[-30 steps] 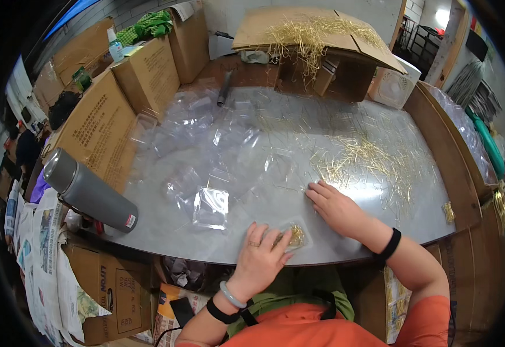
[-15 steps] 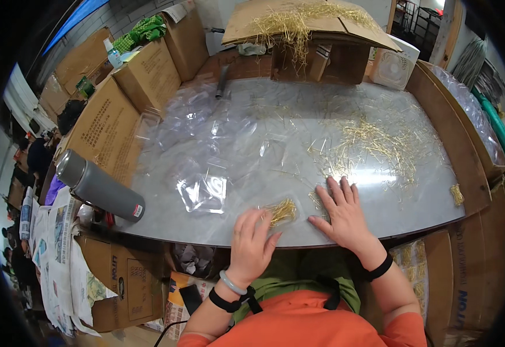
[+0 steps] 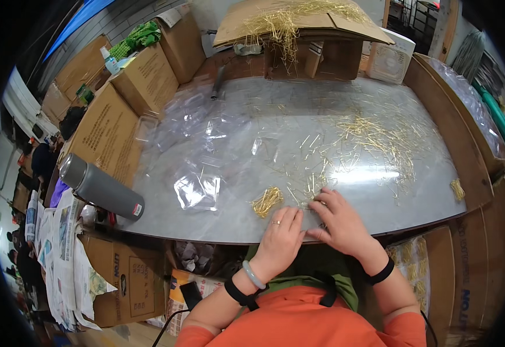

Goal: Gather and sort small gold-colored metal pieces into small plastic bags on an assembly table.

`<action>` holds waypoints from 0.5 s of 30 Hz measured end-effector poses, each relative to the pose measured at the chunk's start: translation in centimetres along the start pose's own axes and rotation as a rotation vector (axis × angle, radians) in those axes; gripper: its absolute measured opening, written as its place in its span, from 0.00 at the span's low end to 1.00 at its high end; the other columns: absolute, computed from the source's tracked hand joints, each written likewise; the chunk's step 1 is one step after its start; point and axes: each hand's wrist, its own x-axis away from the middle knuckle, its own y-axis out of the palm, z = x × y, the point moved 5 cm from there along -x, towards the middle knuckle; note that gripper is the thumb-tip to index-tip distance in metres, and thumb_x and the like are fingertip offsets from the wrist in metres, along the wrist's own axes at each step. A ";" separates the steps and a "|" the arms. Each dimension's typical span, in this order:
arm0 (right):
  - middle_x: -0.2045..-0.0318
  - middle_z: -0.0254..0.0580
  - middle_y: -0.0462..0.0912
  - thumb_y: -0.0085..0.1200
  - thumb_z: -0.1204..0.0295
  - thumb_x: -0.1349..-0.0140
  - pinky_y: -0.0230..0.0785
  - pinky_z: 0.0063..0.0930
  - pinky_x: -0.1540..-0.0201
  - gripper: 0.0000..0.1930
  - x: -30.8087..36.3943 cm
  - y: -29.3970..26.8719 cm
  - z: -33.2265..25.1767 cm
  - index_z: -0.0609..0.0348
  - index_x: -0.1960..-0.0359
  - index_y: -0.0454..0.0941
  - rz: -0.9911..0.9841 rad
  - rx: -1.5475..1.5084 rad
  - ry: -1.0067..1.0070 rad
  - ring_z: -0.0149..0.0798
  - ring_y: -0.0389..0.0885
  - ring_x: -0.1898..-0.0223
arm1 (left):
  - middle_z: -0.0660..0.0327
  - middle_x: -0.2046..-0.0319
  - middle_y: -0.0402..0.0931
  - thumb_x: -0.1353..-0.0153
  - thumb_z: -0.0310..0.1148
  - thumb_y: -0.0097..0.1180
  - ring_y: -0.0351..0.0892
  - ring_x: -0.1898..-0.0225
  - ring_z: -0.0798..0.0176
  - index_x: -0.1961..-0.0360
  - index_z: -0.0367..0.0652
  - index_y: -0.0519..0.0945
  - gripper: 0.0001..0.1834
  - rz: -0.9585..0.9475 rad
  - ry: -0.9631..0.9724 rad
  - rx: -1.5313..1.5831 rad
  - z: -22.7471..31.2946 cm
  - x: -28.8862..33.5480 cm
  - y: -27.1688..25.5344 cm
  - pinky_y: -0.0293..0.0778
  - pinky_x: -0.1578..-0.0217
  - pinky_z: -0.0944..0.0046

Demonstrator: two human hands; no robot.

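My left hand [image 3: 282, 236] lies low over the table near its front edge, fingers stretched out side by side. Facing it, my right hand [image 3: 343, 222] has bent fingers touching the tabletop, with a gap between thumb and fingers. The fingertips of both hands nearly meet around a few thin gold wire pieces [image 3: 305, 203], partly hidden under them. Just beyond my left hand sits a small bunch of gold wire pieces [image 3: 268, 202], touched by neither hand. Farther right, many more loose gold wire pieces [image 3: 374, 136] are scattered over the grey table [image 3: 238, 222].
Clear plastic trays [image 3: 197, 191] cover the table's left part. A grey bottle [image 3: 102, 188] stands at the left edge. Cardboard boxes [image 3: 105, 130] wall the left side. Behind are a cardboard shelter [image 3: 339, 61] and a white fan [image 3: 391, 58]. Another gold bunch [image 3: 457, 189] lies far right.
My left hand has left the gold bunch and moved right, beside my right hand. My right hand's spread fingers have bent and drawn closer. The clear tray around the bunch no longer shows there.
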 end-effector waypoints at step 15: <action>0.44 0.52 0.73 0.65 0.70 0.40 0.64 0.53 0.32 0.23 -0.2 0.6 1.5 0.59 0.44 0.75 0.187 -0.009 0.088 0.61 0.67 0.34 | 0.45 0.44 0.73 0.40 0.27 0.65 0.72 0.40 0.40 0.43 0.28 0.75 0.25 0.018 -0.025 0.086 -0.7 -0.5 0.1 0.70 0.39 0.49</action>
